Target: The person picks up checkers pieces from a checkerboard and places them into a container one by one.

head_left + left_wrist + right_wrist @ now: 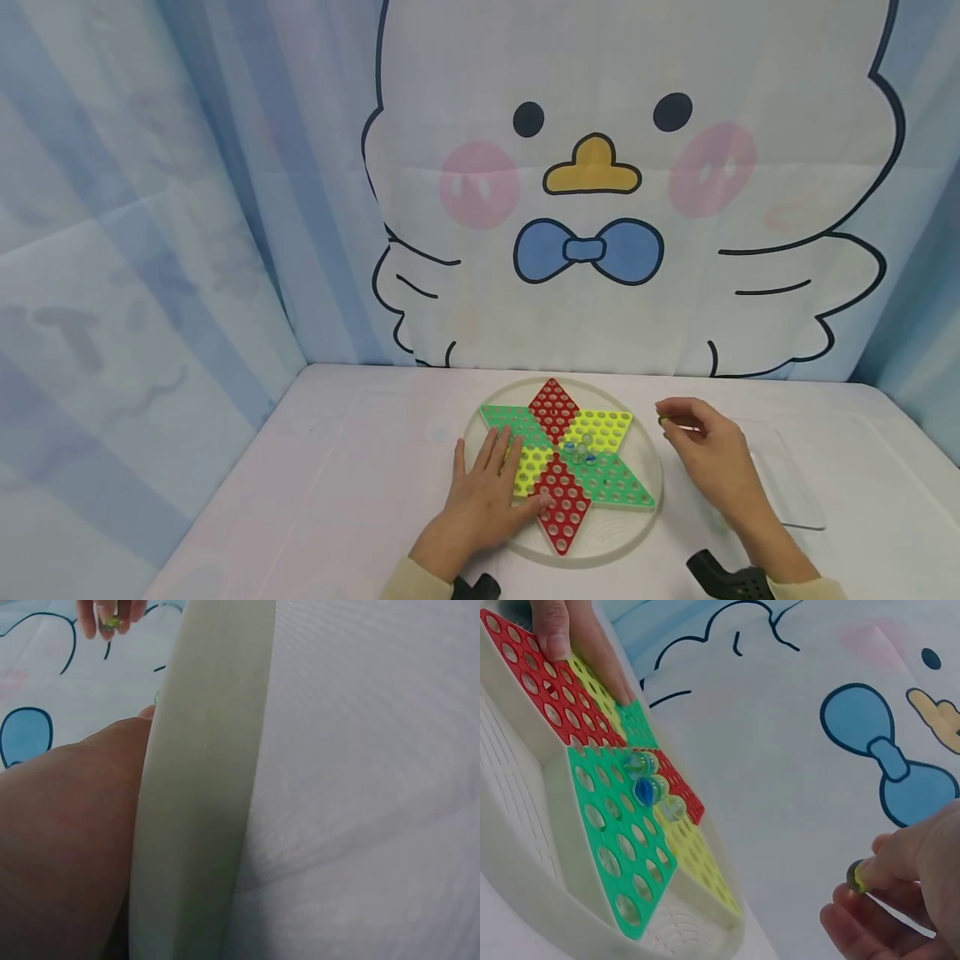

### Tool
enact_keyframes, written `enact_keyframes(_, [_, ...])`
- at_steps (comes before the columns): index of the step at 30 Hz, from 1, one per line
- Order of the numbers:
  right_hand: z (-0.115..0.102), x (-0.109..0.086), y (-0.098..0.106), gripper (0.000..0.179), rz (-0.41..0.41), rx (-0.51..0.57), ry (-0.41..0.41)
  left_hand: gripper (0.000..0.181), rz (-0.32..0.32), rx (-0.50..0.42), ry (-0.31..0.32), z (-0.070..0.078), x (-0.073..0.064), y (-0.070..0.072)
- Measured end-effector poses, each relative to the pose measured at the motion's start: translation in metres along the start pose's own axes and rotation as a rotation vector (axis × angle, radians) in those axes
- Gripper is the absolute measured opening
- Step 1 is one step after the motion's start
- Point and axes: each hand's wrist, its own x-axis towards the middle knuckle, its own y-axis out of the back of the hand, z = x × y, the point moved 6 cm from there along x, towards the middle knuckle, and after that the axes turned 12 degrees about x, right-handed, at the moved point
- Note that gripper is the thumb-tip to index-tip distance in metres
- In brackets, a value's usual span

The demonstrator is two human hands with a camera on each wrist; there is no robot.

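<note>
A round cream Chinese checkers board [617, 530] with a red, green and yellow star of holes lies on the table. My left hand [480, 504] rests on its left side, fingers straight and spread, thumb on the near red point. Several glass marbles [651, 790] cluster near the star's centre, on the green and yellow side. To the right of the board, my right hand [711, 458] is raised. It pinches a marble [856, 876], dark and yellowish, between thumb and fingertips. In the left wrist view the board's side wall [202, 780] fills the middle.
A clear, flat plastic piece [795, 483], perhaps a lid or box, lies right of the board, partly behind my right forearm. A printed curtain [585, 317] hangs behind the table's back edge. The pale table [315, 492] extends left of the board.
</note>
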Motion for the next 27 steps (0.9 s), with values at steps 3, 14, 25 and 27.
enact_keyframes(3, [0.002,-0.001,0.005,0.021,0.02,-0.021,0.01,0.094,-0.007,0.004,0.001,0.001,-0.001,0.003])
enact_keyframes(14, [0.012,-0.005,0.025,0.021,0.068,-0.089,-0.09,0.091,-0.016,0.018,0.013,0.003,-0.004,0.007])
enact_keyframes(25, [0.026,-0.007,0.037,0.022,0.101,-0.114,-0.151,0.092,-0.014,0.013,0.007,0.004,-0.004,0.009])
enact_keyframes(27, [0.028,-0.007,0.039,0.023,0.105,-0.125,-0.157,0.092,-0.019,0.015,0.009,0.004,-0.004,0.009])
